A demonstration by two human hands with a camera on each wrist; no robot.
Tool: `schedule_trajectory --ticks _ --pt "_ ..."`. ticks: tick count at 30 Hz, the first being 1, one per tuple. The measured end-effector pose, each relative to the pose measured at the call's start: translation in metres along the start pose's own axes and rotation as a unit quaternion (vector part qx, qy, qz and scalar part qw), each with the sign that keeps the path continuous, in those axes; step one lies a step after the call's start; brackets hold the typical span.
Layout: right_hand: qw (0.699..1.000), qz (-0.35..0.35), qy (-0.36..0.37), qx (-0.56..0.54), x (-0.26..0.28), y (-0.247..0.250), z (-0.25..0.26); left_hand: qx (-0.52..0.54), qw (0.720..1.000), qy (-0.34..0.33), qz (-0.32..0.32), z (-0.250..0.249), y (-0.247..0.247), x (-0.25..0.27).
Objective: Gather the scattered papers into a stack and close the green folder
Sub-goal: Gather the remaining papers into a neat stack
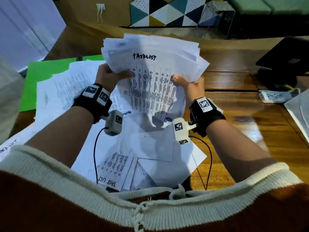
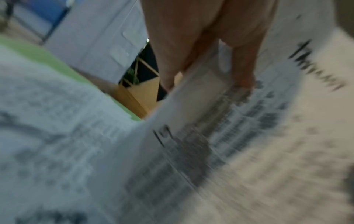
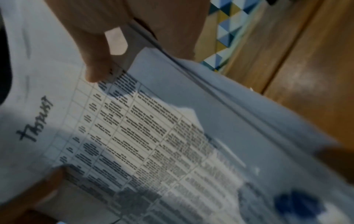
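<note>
Hands, left (image 1: 108, 74) and right (image 1: 189, 84), pinched ragged sheaf (image 1: 150, 64) right of green folder (image 1: 43, 76); should've tapped edges square on worktop (image 1: 234, 114).

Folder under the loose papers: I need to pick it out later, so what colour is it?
Bright green; the folder shows best in the head view.
</note>
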State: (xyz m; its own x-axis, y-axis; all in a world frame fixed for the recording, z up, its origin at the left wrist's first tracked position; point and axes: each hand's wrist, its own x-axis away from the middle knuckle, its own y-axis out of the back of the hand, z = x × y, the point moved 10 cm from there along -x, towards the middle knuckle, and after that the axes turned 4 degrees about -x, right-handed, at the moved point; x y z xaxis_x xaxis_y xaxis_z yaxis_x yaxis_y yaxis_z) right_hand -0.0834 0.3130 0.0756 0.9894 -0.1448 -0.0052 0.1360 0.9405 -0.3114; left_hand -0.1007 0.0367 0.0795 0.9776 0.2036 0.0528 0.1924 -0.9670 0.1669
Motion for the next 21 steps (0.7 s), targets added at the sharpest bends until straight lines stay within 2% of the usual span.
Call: schedule_trajectory --ticks 3,5,10,13,15,17,19,21 --pt "1.000 0.026 0.012 0.009 0.000 -0.001 0.011 0.019 0.995 -0.054 -0.078 -0.007 0.007 0.016" --pt "0.999 0.040 -0.013 0.029 0.004 0.001 0.002 0.030 0.995 -0.054 -0.083 0.006 0.006 0.027" --pt "0.983 0.046 -0.127 0.121 0.013 0.010 -0.052 0.030 0.999 0.021 0.035 0.059 -0.013 0.029" --pt "0.966 0.021 -0.181 0.184 0.017 0.023 -0.081 -0.003 0.995 0.070 0.066 0.088 -0.019 0.021" --pt "0.941 0.031 -0.196 0.275 0.023 0.025 -0.102 -0.061 0.991 0.089 0.080 0.110 -0.023 0.016" --pt "0.921 0.015 -0.188 0.342 0.027 0.027 -0.113 -0.166 0.977 0.083 0.104 0.113 -0.033 0.014" --pt "0.919 -0.043 -0.167 0.354 0.027 0.036 -0.108 -0.285 0.951 0.070 0.094 0.103 -0.043 0.011" --pt "0.922 -0.110 -0.152 0.340 0.024 0.053 -0.093 -0.336 0.937 0.061 0.068 0.082 -0.056 0.007"
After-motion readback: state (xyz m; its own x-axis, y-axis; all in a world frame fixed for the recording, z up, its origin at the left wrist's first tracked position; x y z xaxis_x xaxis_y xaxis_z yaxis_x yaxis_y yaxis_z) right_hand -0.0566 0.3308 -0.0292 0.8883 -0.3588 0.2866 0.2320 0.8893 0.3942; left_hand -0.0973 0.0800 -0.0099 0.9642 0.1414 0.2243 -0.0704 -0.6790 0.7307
